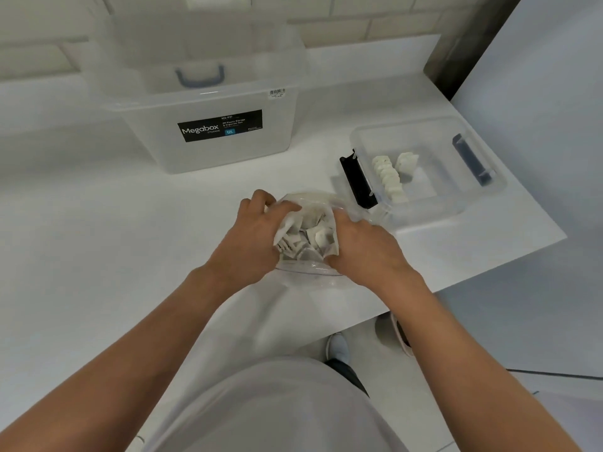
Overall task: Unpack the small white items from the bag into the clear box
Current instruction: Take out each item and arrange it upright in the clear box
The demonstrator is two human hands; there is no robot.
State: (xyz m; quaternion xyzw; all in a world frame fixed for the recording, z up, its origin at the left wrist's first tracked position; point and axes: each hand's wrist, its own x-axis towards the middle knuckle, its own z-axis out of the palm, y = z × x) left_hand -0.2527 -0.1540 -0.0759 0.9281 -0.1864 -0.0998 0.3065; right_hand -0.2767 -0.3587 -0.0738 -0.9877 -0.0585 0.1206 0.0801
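Nearest to us: pale grey shirt front (277, 402), both bare forearms reaching forward over the white tabletop (98, 239).

Hands: left hand (251, 236) has its fingers curled over the left rim of the crumpled clear plastic bag (310, 272). Right hand (362, 249) grips the right rim, fingers curled into the film. Between the two hands the bag mouth is pulled apart. We cannot tell whether either hand also pinches an item.

Task objects: small white flat square items (313, 236) lie jumbled in the bag, between the two hands. The small clear plastic box (424, 216) stands just beyond and to the right of the right hand, lid off. Its black clip latch (357, 181) is on the side nearer that hand and its grey latch (471, 159) on the far side.

Progress (our judgement): partly done. One row of white items (390, 181) plus a short second group stand on edge in the box. A loose pile remains in the bag, so several transfers look to be left. Much of the box floor is bare.

Writing: the large translucent storage bin (208, 158) sits well beyond the left hand. Its black label (220, 125) reads "Megabox STORAGE", "PP Plastic Storage & Organiser Box", "12L". A model code above that is too small to read. The barcode sticker (276, 92) on the rim is illegible.
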